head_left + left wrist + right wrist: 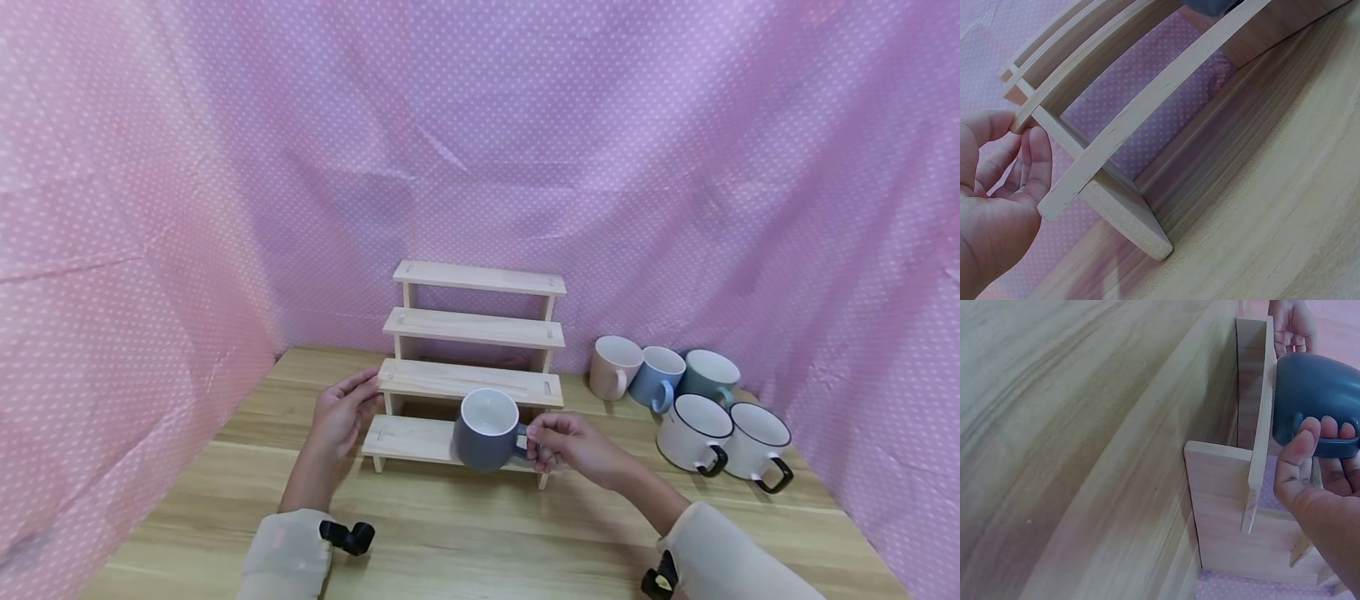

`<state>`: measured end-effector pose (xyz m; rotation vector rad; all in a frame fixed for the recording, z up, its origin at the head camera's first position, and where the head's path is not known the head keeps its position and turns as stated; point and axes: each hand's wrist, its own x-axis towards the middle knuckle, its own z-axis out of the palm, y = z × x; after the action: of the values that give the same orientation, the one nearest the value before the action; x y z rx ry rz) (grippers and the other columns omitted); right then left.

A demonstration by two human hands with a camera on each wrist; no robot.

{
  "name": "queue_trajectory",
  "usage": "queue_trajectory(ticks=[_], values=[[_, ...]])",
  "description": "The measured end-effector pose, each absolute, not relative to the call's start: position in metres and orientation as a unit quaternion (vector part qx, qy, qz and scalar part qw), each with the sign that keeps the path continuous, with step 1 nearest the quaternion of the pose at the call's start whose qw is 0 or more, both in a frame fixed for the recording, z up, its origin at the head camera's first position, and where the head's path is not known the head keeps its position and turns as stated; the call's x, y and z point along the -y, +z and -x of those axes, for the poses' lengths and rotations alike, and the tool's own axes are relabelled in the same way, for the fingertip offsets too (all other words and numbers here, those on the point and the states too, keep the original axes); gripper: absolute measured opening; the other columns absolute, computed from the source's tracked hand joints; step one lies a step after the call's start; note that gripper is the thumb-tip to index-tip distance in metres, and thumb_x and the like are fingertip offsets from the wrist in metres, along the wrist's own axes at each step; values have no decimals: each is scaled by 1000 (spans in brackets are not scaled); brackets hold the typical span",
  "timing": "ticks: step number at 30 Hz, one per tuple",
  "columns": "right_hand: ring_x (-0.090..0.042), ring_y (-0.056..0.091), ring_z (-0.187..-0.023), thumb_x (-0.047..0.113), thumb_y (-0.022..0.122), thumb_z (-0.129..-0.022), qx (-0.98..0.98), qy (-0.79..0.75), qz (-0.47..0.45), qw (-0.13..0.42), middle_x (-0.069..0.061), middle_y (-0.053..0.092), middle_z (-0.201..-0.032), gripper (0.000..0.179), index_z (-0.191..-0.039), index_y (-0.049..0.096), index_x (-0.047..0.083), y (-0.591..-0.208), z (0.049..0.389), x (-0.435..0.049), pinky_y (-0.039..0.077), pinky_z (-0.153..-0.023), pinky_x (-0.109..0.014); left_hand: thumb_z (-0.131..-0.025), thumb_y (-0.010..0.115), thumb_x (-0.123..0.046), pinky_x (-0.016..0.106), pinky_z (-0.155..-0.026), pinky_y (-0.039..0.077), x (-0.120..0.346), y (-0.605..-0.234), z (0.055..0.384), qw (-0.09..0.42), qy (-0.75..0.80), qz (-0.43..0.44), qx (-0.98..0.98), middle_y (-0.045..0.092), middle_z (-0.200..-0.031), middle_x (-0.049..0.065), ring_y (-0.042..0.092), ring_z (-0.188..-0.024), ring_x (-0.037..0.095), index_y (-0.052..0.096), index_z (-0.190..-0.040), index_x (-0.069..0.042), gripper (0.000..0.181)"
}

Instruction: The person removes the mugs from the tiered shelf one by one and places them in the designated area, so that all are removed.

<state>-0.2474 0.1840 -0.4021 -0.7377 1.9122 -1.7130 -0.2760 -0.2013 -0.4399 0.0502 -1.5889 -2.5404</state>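
Observation:
A wooden stepped shelf with several tiers stands on the table. My left hand holds the left end of its second tier from the bottom; in the left wrist view, the thumb and fingers pinch that board's end. At the bottom tier, toward its right side, is a dark grey mug with a white inside, upright. My right hand grips the mug's handle from the right. The mug's base is right at the bottom board; whether it bears its full weight there I cannot tell.
To the right of the shelf stand a pink mug, a blue mug, a green mug and two white mugs with black rims and handles. A pink dotted cloth hangs behind and beside the wooden table.

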Motion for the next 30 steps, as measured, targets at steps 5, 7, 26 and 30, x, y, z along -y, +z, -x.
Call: queue_trajectory(ticks=[5, 7, 26, 30], values=[[-15, 64, -78, 12, 51, -108, -698, -618, 289, 220, -11, 63, -93, 38, -111, 46, -26, -394, 245, -187, 59, -69, -23, -98, 68, -1, 23, -88, 61, 201, -441, 276, 70, -843, -15, 532, 74, -100, 1, 71, -84, 9, 62, -131, 9, 35], [-15, 64, -79, 13, 51, -108, -699, -615, 294, 216, -11, 64, -94, 38, -111, 47, -24, -389, 245, -189, 59, -70, -23, -98, 68, -1, 23, -88, 61, 202, -441, 276, 71, -843, -16, 532, 74, -99, 1, 71, -83, 9, 63, -130, 8, 34], [-18, 71, -85, 9, 53, -107, -687, -641, 302, 163, -8, 70, -96, 20, -104, 73, 10, -355, 245, -226, 65, -81, -33, -98, 66, 2, 24, -88, 62, 202, -441, 277, 74, -843, -9, 533, 73, -98, 2, 70, -81, 10, 60, -131, 11, 35], [-18, 71, -87, 8, 51, -108, -688, -643, 302, 148, -8, 69, -98, 23, -105, 74, 10, -352, 243, -239, 65, -83, -34, -98, 66, 1, 23, -87, 62, 202, -441, 277, 71, -843, -10, 533, 73, -98, 1, 70, -81, 10, 60, -132, 11, 35]])
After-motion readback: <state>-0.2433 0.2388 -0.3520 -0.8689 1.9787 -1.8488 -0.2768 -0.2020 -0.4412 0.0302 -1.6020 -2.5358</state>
